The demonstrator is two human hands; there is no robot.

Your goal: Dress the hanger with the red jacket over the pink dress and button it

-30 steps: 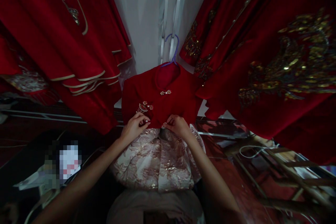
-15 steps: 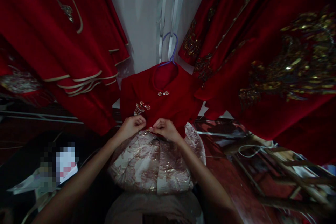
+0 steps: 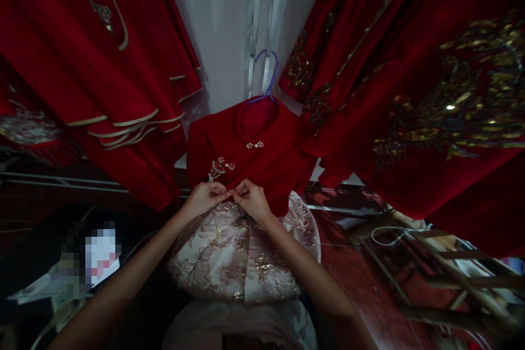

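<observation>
A red top (image 3: 270,158) hangs on a purple hanger (image 3: 272,74), its lower front lying over a pale brocade skirt (image 3: 262,262). My left hand (image 3: 206,198) pinches one side of a small beaded clasp (image 3: 232,192) at the top's lower front. From the other side, my right hand (image 3: 253,200) pinches the same clasp, its fingertips close to the left thumb. Fingers cover most of the clasp. Higher up, a pearl-beaded clasp (image 3: 255,145) lies across the neck opening, and a beaded ornament (image 3: 219,167) sits just above my left hand.
Red garments with pale piping (image 3: 135,82) hang at left, and red garments with gold sequins (image 3: 471,104) at right. White uprights (image 3: 262,5) stand behind the hanger. A wooden frame (image 3: 447,268) stands on the right floor; a dark surface with papers (image 3: 45,284) is at left.
My right hand has moved left, bringing the top's front edge toward my left hand. Both hands now meet at the lower clasp, and the view has shifted slightly.
</observation>
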